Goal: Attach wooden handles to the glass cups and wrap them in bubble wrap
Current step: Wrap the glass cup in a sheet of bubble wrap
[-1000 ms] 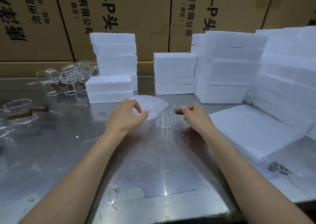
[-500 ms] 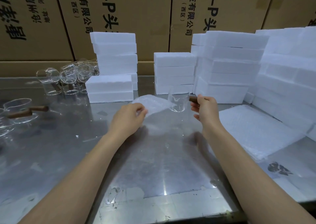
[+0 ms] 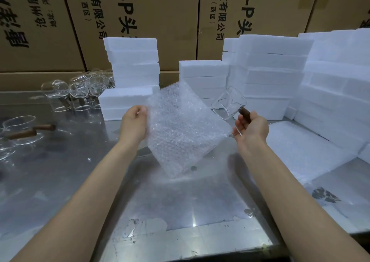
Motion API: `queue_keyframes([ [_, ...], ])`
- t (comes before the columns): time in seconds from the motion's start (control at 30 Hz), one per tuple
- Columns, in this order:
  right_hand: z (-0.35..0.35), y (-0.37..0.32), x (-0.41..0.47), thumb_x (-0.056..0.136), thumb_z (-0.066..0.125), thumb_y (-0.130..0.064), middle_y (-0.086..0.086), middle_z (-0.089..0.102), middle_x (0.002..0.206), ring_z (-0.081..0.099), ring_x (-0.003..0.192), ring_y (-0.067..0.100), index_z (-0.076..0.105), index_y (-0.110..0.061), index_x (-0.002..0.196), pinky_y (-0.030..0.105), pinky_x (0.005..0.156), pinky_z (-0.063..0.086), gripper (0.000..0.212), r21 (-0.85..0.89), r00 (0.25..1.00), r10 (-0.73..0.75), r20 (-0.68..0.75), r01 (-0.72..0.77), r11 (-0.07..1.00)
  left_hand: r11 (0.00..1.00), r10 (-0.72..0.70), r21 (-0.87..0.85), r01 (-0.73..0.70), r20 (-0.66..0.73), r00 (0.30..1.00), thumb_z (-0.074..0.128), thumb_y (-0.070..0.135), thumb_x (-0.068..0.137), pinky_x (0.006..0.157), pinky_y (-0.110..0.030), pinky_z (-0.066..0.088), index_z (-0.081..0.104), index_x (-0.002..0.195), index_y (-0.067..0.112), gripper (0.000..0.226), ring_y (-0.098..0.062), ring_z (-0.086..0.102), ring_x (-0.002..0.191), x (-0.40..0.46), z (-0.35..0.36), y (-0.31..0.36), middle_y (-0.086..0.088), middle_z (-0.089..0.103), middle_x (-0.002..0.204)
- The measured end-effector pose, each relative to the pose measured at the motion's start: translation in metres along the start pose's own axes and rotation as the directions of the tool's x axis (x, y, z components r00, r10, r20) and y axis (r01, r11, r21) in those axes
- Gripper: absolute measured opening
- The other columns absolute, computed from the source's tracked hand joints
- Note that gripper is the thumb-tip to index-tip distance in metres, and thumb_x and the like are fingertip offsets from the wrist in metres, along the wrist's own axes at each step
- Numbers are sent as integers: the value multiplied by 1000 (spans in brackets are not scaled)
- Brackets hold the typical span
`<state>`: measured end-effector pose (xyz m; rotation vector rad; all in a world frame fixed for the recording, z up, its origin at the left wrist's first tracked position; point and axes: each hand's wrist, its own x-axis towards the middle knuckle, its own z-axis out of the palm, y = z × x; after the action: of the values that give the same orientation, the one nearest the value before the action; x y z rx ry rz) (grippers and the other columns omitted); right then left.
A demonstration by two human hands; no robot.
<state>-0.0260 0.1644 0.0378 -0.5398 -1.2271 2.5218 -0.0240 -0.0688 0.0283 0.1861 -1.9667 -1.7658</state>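
Observation:
My right hand (image 3: 252,126) grips the dark wooden handle (image 3: 244,112) of a clear glass cup (image 3: 229,103), held tilted in the air above the steel table (image 3: 180,201). A sheet of bubble wrap (image 3: 182,129) hangs between my hands, pinched at its left edge by my left hand (image 3: 133,122). The sheet's right corner reaches almost to my right hand's fingers, just below the cup.
A stack of bubble wrap sheets (image 3: 304,147) lies at the right. White foam blocks (image 3: 270,77) stand in piles across the back and right. Bare glass cups (image 3: 80,91) cluster at the back left; a cup with a wooden handle (image 3: 24,130) lies at the far left. Cardboard boxes (image 3: 160,11) wall the back.
My right hand lifted the cup off the table and tilted it. My left hand took hold of the bubble wrap sheet and raised it up in front of me.

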Motion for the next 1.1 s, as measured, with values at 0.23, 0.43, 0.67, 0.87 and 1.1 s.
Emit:
queue_keyframes([
  [0.23, 1, 2, 1, 100, 39, -25, -3, 54, 68, 51, 61, 9, 52, -19, 81, 23, 55, 38, 24, -24, 1000, 9, -8, -9, 1000, 847, 151, 512, -144, 28, 988, 51, 34, 96, 106, -29, 23, 37, 140, 13, 50, -24, 34, 124, -7, 12, -16, -10, 25, 144],
  [0.43, 1, 3, 3, 100, 37, -23, -3, 54, 68, 51, 59, 8, 53, -18, 87, 23, 53, 38, 21, -67, 999, -10, -30, 8, 998, 718, 306, 373, -588, 590, 747, 63, 74, 63, 68, -23, 42, 53, 79, 34, 45, -2, 50, 77, -39, 19, 8, 14, 55, 87],
  [0.67, 3, 6, 2, 100, 37, -24, -3, 55, 69, 51, 61, 7, 52, -15, 103, 22, 55, 39, 18, -107, 999, -32, -16, 30, 994, 598, 50, 508, -620, 748, 662, 73, 60, 66, 63, -28, 46, 56, 68, 23, 41, -1, 51, 62, -48, 27, -3, 11, 59, 69],
  [0.87, 3, 6, 0, 100, 37, -27, -5, 56, 71, 52, 63, 7, 52, -16, 108, 22, 57, 39, 21, -130, 997, -69, 35, 73, 989, 580, 111, 552, -600, 676, 729, 63, 39, 83, 54, -10, 33, 56, 64, 30, 22, 12, 50, 63, -38, 24, -8, 19, 58, 68],
  [1.1, 7, 5, -9, 100, 40, -25, -5, 57, 69, 46, 55, 7, 50, -12, 100, 20, 52, 36, 17, -168, 948, -255, 191, 287, 943, 770, 98, 487, -413, 548, 830, 61, 30, 88, 58, -13, 42, 66, 68, 27, 21, 7, 54, 60, -31, 25, -11, 18, 64, 69],
])
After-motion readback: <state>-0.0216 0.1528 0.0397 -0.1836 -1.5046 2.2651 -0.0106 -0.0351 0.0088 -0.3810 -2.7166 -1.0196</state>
